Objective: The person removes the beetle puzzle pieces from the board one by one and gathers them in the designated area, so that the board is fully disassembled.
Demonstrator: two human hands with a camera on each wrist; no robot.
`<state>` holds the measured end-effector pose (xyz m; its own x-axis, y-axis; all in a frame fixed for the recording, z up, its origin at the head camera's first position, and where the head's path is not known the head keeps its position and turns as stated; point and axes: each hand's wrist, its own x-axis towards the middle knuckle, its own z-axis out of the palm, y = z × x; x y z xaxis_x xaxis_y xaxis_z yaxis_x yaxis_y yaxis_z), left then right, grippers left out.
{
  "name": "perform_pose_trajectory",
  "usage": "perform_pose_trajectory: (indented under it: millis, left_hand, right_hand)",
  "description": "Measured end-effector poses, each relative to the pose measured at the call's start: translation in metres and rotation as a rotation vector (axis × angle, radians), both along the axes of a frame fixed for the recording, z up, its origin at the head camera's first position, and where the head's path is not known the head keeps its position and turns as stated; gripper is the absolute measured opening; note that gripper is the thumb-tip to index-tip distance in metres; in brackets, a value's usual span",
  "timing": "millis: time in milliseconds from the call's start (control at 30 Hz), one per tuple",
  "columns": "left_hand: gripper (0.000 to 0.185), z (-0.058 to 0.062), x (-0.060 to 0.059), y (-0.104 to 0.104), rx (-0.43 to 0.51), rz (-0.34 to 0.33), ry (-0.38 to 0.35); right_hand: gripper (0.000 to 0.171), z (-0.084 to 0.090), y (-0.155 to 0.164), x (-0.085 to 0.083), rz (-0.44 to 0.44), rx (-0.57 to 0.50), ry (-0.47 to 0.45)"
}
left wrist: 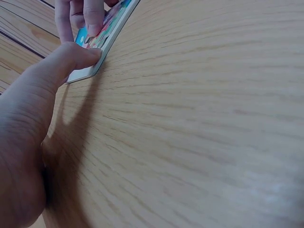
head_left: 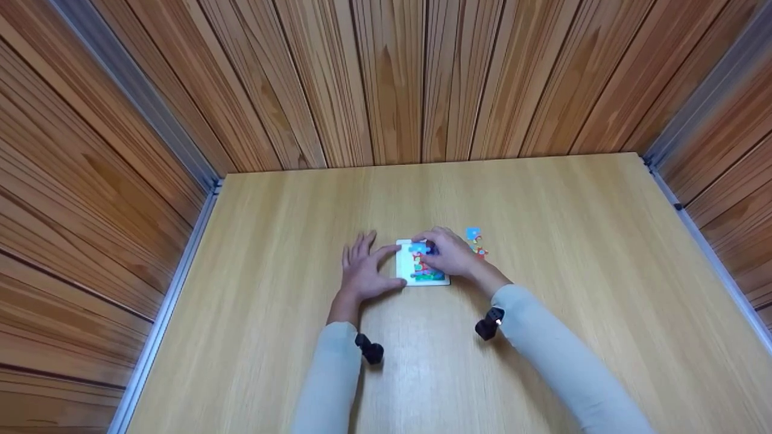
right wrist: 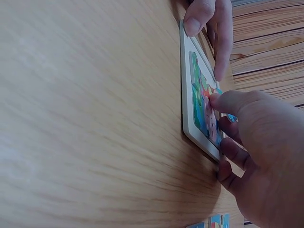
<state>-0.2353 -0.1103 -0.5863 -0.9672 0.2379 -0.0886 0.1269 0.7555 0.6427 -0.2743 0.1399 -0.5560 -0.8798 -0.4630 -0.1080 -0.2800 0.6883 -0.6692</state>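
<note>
A small white puzzle board [head_left: 403, 265] with a brightly coloured picture lies flat on the table. My left hand [head_left: 365, 274] is at its left side, fingers spread; the thumb [left wrist: 90, 56] presses on the near corner and the index finger reaches the far corner. Over the picture, my right hand [head_left: 449, 253] pinches a blue puzzle piece [right wrist: 231, 118] between thumb and curled fingers, partly hidden by the hand. The right thumb [right wrist: 218, 100] touches the picture. Fitted pieces in green, red and pink fill much of the frame's near part.
Several loose puzzle pieces lie right of the board, among them a blue one [head_left: 473, 232] and a red one [head_left: 480, 252]. The wooden table [head_left: 289, 241] is enclosed at the back and sides by plank-patterned walls [head_left: 392, 84].
</note>
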Motion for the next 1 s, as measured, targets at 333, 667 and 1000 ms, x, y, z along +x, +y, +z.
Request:
perform_pose_trajectory:
  millis: [333, 667, 1000]
  left_hand:
    - [0.084, -0.0069, -0.0041, -0.0025, 0.013, 0.000, -0.007]
    - [0.085, -0.0056, -0.0046, -0.0020, 0.001, -0.010, -0.011]
    - [0.082, -0.0016, -0.0021, -0.0009, -0.013, -0.005, -0.008]
  right_hand:
    - [0.041, 0.0005, -0.0009, 0.0001, -0.020, -0.002, 0.020]
    - [0.042, 0.0029, -0.0013, 0.0007, -0.048, 0.006, -0.006]
    - [0.041, 0.0040, -0.0014, -0.0001, -0.046, 0.001, 0.010]
